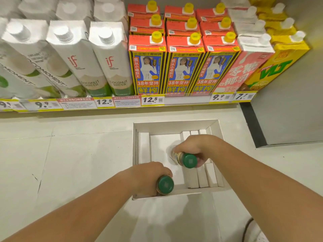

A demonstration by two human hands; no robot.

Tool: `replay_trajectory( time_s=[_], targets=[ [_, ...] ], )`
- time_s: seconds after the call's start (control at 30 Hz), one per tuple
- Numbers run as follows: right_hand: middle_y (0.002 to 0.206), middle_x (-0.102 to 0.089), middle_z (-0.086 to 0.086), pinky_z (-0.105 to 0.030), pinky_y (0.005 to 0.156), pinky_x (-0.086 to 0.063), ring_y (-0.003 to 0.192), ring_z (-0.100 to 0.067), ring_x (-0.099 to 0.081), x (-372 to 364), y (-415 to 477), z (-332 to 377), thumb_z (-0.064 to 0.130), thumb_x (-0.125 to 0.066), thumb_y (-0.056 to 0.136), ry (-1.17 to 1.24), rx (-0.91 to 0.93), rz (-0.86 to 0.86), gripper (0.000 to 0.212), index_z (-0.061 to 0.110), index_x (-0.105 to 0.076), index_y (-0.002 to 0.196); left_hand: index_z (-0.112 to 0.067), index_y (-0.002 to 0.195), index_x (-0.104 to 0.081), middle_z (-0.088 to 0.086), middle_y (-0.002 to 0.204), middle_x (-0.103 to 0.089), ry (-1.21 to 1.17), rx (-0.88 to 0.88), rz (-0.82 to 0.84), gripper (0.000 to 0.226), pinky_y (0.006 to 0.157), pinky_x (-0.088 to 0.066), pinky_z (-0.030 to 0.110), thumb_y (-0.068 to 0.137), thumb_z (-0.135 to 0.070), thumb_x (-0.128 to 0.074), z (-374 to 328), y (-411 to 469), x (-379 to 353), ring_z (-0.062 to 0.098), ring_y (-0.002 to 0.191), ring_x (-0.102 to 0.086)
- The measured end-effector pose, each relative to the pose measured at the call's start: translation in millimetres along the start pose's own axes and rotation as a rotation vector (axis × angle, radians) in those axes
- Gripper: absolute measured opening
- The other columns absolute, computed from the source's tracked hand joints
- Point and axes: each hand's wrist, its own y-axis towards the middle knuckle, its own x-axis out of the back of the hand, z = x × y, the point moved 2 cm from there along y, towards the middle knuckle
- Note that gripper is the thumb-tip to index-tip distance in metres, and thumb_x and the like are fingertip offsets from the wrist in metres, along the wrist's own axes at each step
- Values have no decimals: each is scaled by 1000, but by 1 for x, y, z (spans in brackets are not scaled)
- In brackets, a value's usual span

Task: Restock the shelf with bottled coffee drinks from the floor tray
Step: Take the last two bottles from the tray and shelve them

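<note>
My left hand [148, 173] wraps one green-capped bottle [165, 185] at the tray's [174, 125] near edge; my right hand [190, 147] clamps another bottle [185, 159], tilted, mid-tray. Full and smooth, probably heavy and a bit slippery, so gripping the body below the cap suits. Carton-filled shelf [122, 109] lies ahead.
</note>
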Motion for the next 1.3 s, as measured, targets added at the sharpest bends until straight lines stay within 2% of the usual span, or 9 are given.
replay_trajectory(
  time_s=[0.27, 0.4, 0.5, 0.57, 0.7, 0.83, 0.93, 1.1, 1.3],
  targets=[
    [91, -68, -16, -28, 48, -57, 57, -23, -70, 19, 9, 19, 40, -53, 92, 194, -106, 68, 47, 4, -55, 123, -33, 113, -57, -6, 111, -62, 2, 22, -41, 39, 87, -56, 41, 78, -48, -64, 0, -4, -2, 19, 101, -63],
    [99, -68, -20, -27, 50, -58, 63, -24, -71, 25, 13, 16, 42, -57, 90, 225, -87, 76, 51, 3, -55, 123, -36, 117, -55, -6, 116, -61, -17, 19, -51, 41, 92, -54, 41, 80, -46, -67, 1, -4, -3, 18, 106, -61],
    [95, -70, -27, -30, 52, -59, 65, -30, -72, 27, 7, 6, 54, -39, 96, 318, -58, 89, 62, 5, -46, 134, -35, 123, -53, -7, 123, -61, -29, 19, -61, 45, 97, -52, 39, 81, -43, -69, 1, -4, -3, 16, 112, -59],
    [98, -69, -31, -34, 54, -61, 68, -36, -71, 26, 7, -10, 39, -30, 100, 378, -24, 48, 55, 7, -35, 144, -34, 123, -52, -7, 120, -62, -33, 30, -68, 46, 94, -52, 36, 82, -43, -70, 0, -5, -2, 16, 108, -59],
    [118, -62, -10, -38, 74, -60, 88, -23, -66, 6, 10, -42, -5, -46, 88, 370, 306, -158, 56, 22, -48, 136, -36, 113, -52, -10, 110, -60, -39, 35, -57, 39, 89, -53, 36, 79, -42, -72, -1, -6, -1, 15, 100, -60],
    [122, -62, 11, -22, 90, -46, 116, -8, -56, -26, 10, -46, 3, -80, 71, 361, 551, -166, 69, 40, -53, 123, -37, 118, -55, -9, 117, -62, -54, 27, -51, 44, 96, -51, 36, 78, -46, -71, -2, -5, 2, 14, 107, -60],
    [109, -69, 10, -21, 92, -48, 106, -5, -62, -31, 15, -37, 10, -89, 66, 511, 590, -315, 56, 34, -63, 109, -32, 118, -61, -7, 117, -65, -115, 43, -90, 42, 98, -49, 33, 78, -35, -75, -1, -2, 6, 13, 108, -59],
    [104, -74, 4, -20, 87, -51, 101, -10, -67, -26, 6, -38, 5, -84, 72, 664, 594, -329, 41, 23, -69, 106, -34, 114, -66, -18, 113, -63, -442, 87, -200, 50, 95, -50, 23, 70, -18, -84, -2, -10, 25, 2, 104, -59],
    [97, -74, -15, -34, 84, -57, 94, -25, -71, 6, -50, -36, 6, -70, 57, 810, 647, -370, 50, 3, -65, 106, -33, 107, -70, -13, 111, -72, -819, 21, -299, 48, 101, -51, 29, 68, -12, -87, -28, -43, 79, 6, 111, -64]
  ],
)
